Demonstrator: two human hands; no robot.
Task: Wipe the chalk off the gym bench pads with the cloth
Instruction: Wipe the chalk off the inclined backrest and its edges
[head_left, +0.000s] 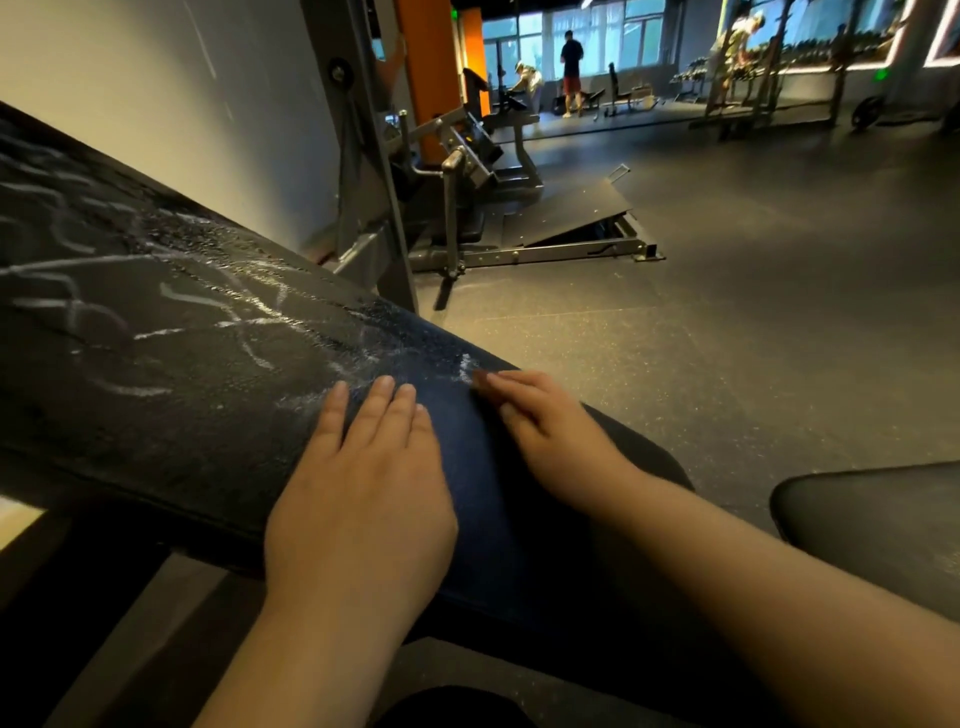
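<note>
A long black bench pad (156, 338) slants across the left of the view, covered with white chalk scribbles and smears. A dark blue cloth (467, 447) lies draped over the pad's near end. My left hand (358, 483) lies flat on the cloth's left part, fingers straight and pointing up the pad toward the chalk. My right hand (550, 426) rests on the cloth's right side with its fingers stretched out to the cloth's far edge, where a chalk smear shows. Neither hand curls round the cloth.
A second black pad (872, 525) sits low at the right. Behind the bench stand a grey machine frame (374, 171) and a floor platform (571, 218). Dark rubber floor stretches right. People (571, 67) and racks are far off at the back.
</note>
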